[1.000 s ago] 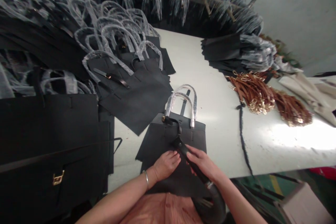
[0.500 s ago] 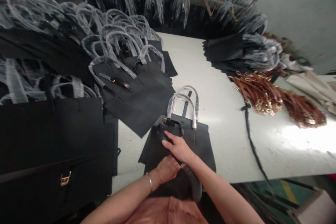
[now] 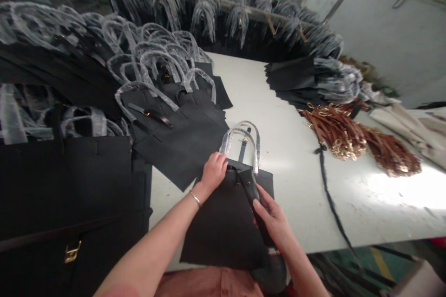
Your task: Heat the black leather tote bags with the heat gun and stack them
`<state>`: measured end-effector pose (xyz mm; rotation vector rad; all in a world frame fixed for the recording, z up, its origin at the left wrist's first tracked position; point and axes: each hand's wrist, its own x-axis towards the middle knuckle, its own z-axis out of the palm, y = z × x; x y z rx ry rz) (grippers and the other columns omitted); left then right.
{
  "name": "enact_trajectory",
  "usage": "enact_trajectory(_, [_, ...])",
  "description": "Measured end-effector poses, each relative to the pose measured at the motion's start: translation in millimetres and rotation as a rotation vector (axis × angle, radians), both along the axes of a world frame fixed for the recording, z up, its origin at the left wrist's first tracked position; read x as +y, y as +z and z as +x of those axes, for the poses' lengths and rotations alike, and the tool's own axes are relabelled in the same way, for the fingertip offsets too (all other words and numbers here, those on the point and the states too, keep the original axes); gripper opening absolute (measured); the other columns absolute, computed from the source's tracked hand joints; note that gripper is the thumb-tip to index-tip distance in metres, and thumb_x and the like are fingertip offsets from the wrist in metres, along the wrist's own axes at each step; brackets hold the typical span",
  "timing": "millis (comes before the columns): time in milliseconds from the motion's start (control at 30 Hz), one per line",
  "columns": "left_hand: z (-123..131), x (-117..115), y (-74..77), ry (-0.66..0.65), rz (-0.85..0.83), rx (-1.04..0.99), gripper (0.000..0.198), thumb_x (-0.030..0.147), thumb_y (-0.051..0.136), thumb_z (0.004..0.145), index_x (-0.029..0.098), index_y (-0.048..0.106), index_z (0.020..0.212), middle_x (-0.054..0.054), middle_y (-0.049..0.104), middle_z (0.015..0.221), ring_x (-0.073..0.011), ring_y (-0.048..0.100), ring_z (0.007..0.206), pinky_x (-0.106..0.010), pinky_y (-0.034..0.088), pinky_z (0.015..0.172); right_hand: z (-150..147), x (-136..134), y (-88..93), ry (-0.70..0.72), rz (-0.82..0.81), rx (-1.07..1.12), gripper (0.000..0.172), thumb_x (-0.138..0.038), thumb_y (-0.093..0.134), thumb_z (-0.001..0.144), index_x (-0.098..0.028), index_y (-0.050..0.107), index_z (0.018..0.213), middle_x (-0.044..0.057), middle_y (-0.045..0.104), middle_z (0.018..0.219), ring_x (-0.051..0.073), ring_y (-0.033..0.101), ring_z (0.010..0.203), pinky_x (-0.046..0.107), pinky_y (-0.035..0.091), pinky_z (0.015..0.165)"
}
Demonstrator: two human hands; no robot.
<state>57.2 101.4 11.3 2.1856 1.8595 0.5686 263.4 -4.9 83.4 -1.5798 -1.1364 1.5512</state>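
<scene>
A flat black handbag (image 3: pixel 223 222) lies on the white table (image 3: pixel 296 167) in front of me, its two handles (image 3: pixel 240 137) wrapped in clear plastic and pointing away. My left hand (image 3: pixel 213 171) is closed on the bag's top edge by the handle base. My right hand (image 3: pixel 272 216) grips a black strap (image 3: pixel 251 190) that runs from the bag's top middle down toward me.
Piles of black bags with wrapped handles (image 3: pixel 163 88) fill the left and back. A large black bag with a gold clasp (image 3: pixel 71 253) sits at near left. Brown straps with gold clips (image 3: pixel 344 132) and a black cord (image 3: pixel 327 195) lie on the right.
My left hand moved from under my right wrist up to the bag's top edge. My right hand slid back down the strap toward me.
</scene>
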Motion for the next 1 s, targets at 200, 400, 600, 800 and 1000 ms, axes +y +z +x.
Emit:
enact_trajectory(200, [22, 30, 4.9, -0.324, -0.230, 0.354, 0.019, 0.009, 0.054, 0.083, 0.010, 0.073, 0.083, -0.015, 0.072, 0.086, -0.0261, 0.069, 0.086, -0.037, 0.052, 0.080, 9, -9, -9.6, -0.094, -0.092, 0.075, 0.089, -0.058, 0.071, 0.078, -0.016, 0.040, 0.149, -0.002, 0.062, 0.070, 0.011, 0.051, 0.050, 0.024, 0.044, 0.046])
enact_trajectory(400, [20, 43, 11.0, -0.484, -0.220, 0.426, 0.015, 0.012, 0.060, 0.079, 0.012, 0.075, 0.080, -0.015, 0.072, 0.083, -0.0260, 0.068, 0.091, -0.038, 0.050, 0.088, 17, -3, -21.2, -0.111, -0.146, 0.092, 0.096, -0.062, 0.072, 0.073, -0.015, 0.039, 0.150, -0.001, 0.063, 0.071, 0.011, 0.052, 0.048, 0.025, 0.044, 0.045])
enact_trajectory(600, [3, 41, 13.4, -0.761, -0.126, 0.316, 0.025, 0.019, 0.047, 0.094, 0.019, 0.071, 0.086, -0.008, 0.068, 0.093, -0.0202, 0.065, 0.093, -0.032, 0.050, 0.085, 27, -2, -47.8, -0.060, -0.098, -0.029, 0.083, -0.057, 0.068, 0.079, -0.019, 0.042, 0.148, 0.004, 0.072, 0.093, 0.011, 0.055, 0.051, 0.027, 0.048, 0.048])
enact_trajectory(800, [-11, 40, 4.2, -0.564, -0.239, 0.417, 0.019, 0.013, 0.050, 0.091, 0.017, 0.068, 0.097, -0.011, 0.072, 0.093, -0.0239, 0.070, 0.086, -0.033, 0.051, 0.074, 30, -10, -57.6, 0.001, -0.046, -0.095, 0.077, -0.053, 0.061, 0.085, -0.018, 0.038, 0.150, 0.007, 0.072, 0.104, 0.013, 0.057, 0.053, 0.029, 0.051, 0.052])
enact_trajectory(1000, [8, 44, 18.6, -0.594, -0.250, 0.490, 0.017, 0.014, 0.057, 0.085, 0.012, 0.073, 0.084, -0.019, 0.074, 0.082, -0.0302, 0.073, 0.081, -0.038, 0.054, 0.072, 20, -26, -81.3, 0.008, -0.074, -0.369, 0.065, -0.051, 0.068, 0.078, -0.014, 0.058, 0.131, 0.013, 0.074, 0.105, 0.029, 0.071, 0.090, 0.037, 0.057, 0.076])
